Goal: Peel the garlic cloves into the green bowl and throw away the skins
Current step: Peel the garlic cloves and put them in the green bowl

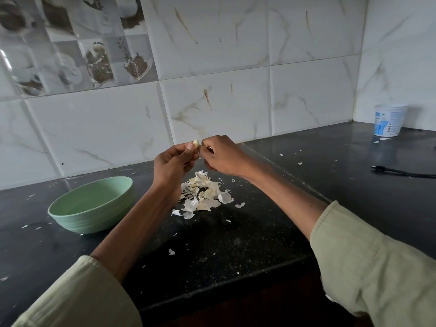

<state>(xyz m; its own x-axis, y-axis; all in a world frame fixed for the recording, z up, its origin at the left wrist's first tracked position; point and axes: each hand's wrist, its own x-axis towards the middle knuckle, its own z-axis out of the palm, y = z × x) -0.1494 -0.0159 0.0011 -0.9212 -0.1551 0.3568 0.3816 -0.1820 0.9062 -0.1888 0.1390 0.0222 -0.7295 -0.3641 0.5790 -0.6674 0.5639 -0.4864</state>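
My left hand (173,165) pinches a pale garlic clove (196,143) between thumb and fingers, held up above the counter. My right hand (221,155) meets it from the right, its fingertips pinching a thin strip of skin at the clove's side. Below both hands a heap of white and cream garlic skins (204,195) lies on the black counter. The green bowl (93,204) stands to the left of the heap; its inside looks bare from this angle.
Loose skin flakes are scattered over the black countertop (236,239). A white plastic tub (389,122) stands in the far right corner, with a black cable (401,173) lying nearer. A tiled wall runs behind. The counter's front edge crosses below my arms.
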